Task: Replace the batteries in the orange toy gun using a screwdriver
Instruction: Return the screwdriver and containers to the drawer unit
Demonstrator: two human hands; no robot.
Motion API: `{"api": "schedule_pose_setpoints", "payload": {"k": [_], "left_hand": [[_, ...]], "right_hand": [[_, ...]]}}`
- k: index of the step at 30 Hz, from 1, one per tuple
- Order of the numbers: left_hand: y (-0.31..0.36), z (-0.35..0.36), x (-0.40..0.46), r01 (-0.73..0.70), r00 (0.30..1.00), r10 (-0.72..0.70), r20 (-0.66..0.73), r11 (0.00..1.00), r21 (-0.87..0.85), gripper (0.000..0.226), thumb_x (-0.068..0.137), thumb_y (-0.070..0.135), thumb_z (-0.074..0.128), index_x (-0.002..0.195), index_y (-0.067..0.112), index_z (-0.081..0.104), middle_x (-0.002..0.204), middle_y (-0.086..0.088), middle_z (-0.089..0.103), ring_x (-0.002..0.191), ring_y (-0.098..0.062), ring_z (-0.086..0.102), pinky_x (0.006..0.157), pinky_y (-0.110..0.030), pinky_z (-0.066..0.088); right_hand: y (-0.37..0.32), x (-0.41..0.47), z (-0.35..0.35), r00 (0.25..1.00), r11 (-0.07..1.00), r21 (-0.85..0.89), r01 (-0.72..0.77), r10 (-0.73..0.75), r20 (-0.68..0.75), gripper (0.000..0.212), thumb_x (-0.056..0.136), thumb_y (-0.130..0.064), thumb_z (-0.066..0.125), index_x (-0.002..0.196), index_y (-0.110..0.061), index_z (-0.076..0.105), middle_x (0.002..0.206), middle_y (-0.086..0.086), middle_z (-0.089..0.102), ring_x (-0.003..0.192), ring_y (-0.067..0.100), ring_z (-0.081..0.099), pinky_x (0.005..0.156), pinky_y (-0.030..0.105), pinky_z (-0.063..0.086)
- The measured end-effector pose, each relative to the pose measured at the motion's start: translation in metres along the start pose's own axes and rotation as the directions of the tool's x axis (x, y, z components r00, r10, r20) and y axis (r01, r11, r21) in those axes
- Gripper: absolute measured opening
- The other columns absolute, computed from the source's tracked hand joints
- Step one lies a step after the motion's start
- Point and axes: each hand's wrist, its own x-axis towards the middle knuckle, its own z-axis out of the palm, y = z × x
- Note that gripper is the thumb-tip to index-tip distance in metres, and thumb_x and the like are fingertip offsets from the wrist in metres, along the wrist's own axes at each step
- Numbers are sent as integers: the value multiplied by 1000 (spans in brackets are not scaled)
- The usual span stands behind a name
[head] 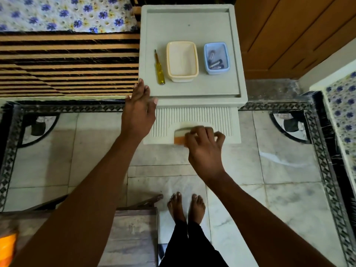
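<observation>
My right hand (204, 149) curled its grip on the pale drawer's front (192, 124); my left hand (139, 110) hovered wide near the yellow-handled screwdriver (159, 68).

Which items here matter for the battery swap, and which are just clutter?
For the job:
- screwdriver
- blue tub holding batteries
- cream tub, looks empty
- right hand at the drawer handle
- left hand on the white cabinet

Just lying about:
- floral bedsheet
- wooden stool
</observation>
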Motion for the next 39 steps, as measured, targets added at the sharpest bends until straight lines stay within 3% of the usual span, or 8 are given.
{"api": "schedule_pose_setpoints", "payload": {"k": [9,13,18,23,26,30,35,39], "left_hand": [[4,-2,-1,43,999,-45,-17,996,-78,52,106,34,51,145,-1,54,165,-10,35,152,-27,35,122,-47,32],[18,-11,2,43,993,-50,-104,997,-71,38,103,17,55,136,1,62,147,-16,57,136,-30,54,113,-37,44],[59,-22,41,-88,983,90,-162,996,21,33,100,18,49,124,2,64,116,-18,67,111,-34,58,99,-42,45],[98,-21,88,69,995,-72,75,996,48,39,104,26,50,138,8,53,128,-20,62,127,-38,49,95,-47,47],[113,-19,100,207,971,-205,123,978,-5,43,102,18,55,143,11,46,137,-19,56,131,-36,50,96,-45,48],[109,-11,107,395,919,-381,105,884,-250,33,99,16,60,131,10,54,134,-16,58,115,-35,65,89,-47,59],[99,-12,56,344,932,-357,58,828,-443,36,99,25,62,132,10,63,122,-7,69,84,-26,76,67,-40,65],[104,-18,-23,299,946,-316,66,778,-553,31,103,15,61,134,10,63,116,-11,63,78,-27,74,53,-21,59]], "right_hand": [[10,75,17,990,990,-46,-136,135,-24,36,67,-7,86,96,-13,66,102,13,59,94,35,55,82,45,36],[17,68,3,972,964,196,-182,206,-114,32,88,-38,75,103,-10,68,107,15,60,98,36,57,82,47,43],[49,123,-21,843,813,483,-323,480,-244,36,100,-30,68,123,-2,63,120,21,55,103,36,61,84,41,53],[77,185,-21,732,639,514,-572,680,-30,38,103,-29,64,129,-2,61,132,19,60,114,33,63,78,21,35],[88,205,-19,671,552,503,-665,737,80,30,99,-25,68,115,-1,69,117,18,71,109,32,68,80,29,46],[92,196,-27,613,463,537,-706,778,136,19,95,-15,71,88,2,75,88,15,76,81,22,72,60,25,51],[83,135,-42,575,302,678,-670,789,217,23,96,-19,73,114,-5,75,100,9,79,89,22,78,83,48,65],[66,63,-59,535,204,743,-637,811,236,23,101,-19,71,117,-2,72,105,9,72,75,20,78,64,33,66]]}}
